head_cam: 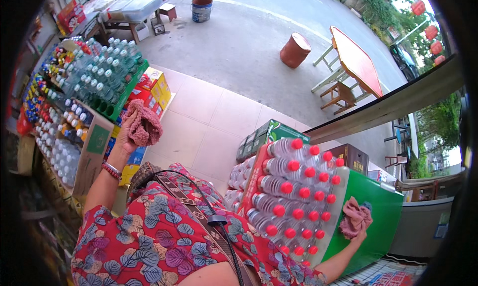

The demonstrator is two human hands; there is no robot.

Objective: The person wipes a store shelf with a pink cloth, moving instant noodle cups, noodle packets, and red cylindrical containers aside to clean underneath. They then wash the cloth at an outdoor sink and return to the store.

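My left hand (129,136) grips a bunched pink terry cloth (145,124), held up beside cartons with stacked drink bottles. A beaded bracelet (112,170) circles that wrist. On the right, my right hand (360,235) holds a second crumpled pink cloth (354,215) over the green panel (381,222); whether the cloth presses on it I cannot tell. Between the panel and my body stand rows of clear plastic bottles with red caps (298,192). To the left, a green crate (129,88) carries several clear bottles with white caps (101,71).
A cardboard box (93,151) of bottles stands at left, with red and yellow cartons (153,86) behind. Beyond the tiled floor (205,132) are a bucket (201,10), a red stool (295,50), an orange-edged table (356,61) and a wooden stool (338,97).
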